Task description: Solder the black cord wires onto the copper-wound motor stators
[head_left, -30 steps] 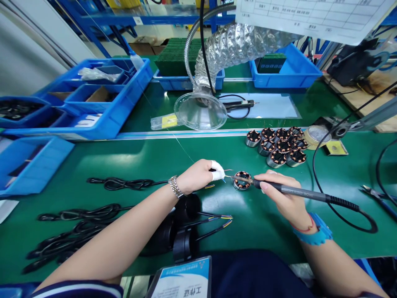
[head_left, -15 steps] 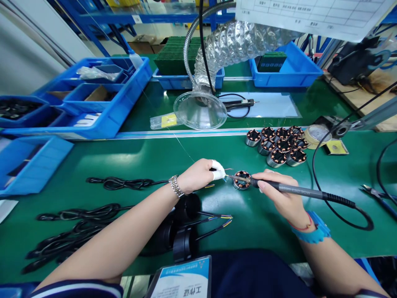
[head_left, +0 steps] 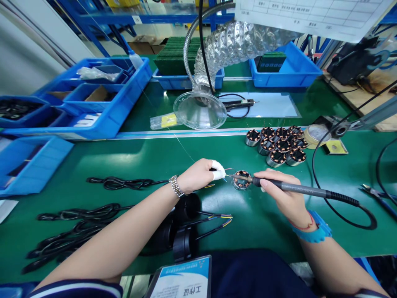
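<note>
White covers wrap the fingertips of my left hand [head_left: 203, 174], which are pinched on thin coloured wires [head_left: 228, 175]. In my right hand [head_left: 283, 194] is a grey and black soldering iron [head_left: 297, 189], held like a pen. Its metal tip points left and reaches close to the wire ends; contact is too small to tell. Under the iron's metal shaft stands a single round motor stator [head_left: 241, 185] with copper windings, on the green mat. Black cables [head_left: 124, 183] lie left of and below my left forearm, with black round housings [head_left: 182, 242] near my body.
Several stators [head_left: 283, 145] stand at the right, beside a tape roll [head_left: 316, 134]. A clear fume funnel [head_left: 200, 111] hangs beyond my hands. Blue bins [head_left: 108, 111] fill the left. Pliers [head_left: 380, 198] lie far right; green boards [head_left: 176, 56] stand behind.
My right hand and the soldering iron have shifted slightly to the right, so the tip sits a little farther from my left fingertips. My left hand has stayed in place.
</note>
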Demonstrator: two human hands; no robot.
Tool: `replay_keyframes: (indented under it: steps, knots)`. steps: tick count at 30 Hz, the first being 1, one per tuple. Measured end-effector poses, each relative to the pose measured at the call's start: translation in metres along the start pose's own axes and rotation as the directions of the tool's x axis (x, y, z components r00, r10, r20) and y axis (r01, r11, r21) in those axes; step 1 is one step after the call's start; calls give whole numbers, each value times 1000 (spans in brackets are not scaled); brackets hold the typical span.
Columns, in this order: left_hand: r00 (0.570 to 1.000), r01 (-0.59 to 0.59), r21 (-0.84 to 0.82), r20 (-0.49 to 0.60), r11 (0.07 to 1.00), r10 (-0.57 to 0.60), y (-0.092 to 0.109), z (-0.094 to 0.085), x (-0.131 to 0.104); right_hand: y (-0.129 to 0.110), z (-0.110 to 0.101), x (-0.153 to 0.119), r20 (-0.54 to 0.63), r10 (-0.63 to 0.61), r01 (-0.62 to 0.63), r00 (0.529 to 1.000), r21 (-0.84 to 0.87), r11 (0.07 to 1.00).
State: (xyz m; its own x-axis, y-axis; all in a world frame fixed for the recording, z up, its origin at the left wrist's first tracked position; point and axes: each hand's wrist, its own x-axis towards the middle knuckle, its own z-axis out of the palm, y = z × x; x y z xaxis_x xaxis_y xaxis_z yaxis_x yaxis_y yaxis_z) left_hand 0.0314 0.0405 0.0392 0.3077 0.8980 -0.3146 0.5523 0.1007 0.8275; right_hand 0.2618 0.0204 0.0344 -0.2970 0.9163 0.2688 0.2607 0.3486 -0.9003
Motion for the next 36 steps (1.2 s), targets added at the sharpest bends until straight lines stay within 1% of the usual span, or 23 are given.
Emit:
replay_keyframes:
  steps: [7,10,14,16,20,26,32,36]
  knots:
    - [1000,-3,2,10,1000,3,0,0,0,-1,-3,-1,-38,3,-5,999,-49,999]
    - [1000,-3,-3,11,1000,3,0,0,1,-2,-3,-1,-62,-26,19,998,-101,995]
    - [1000,21,-17,6,1000,-21,0,1,1,-4,-2,-1,-107,-83,57,991,-222,973]
    - [999,32,-29,7,999,-32,0,1,1,-4,0,-1,-127,-99,65,987,-246,967]
    - [999,43,-36,3,998,-43,1,1,0,-1,2,-4,-170,-86,52,982,-197,979]
    - [999,40,-31,1,999,-40,1,1,-1,1,6,-6,-200,-56,30,978,-132,991]
    - [999,38,-39,3,999,-38,0,1,0,0,11,-6,-189,-74,67,979,-43,997]
    - [999,39,-42,3,998,-39,0,2,-1,1,13,-6,-191,-66,57,979,-53,997]
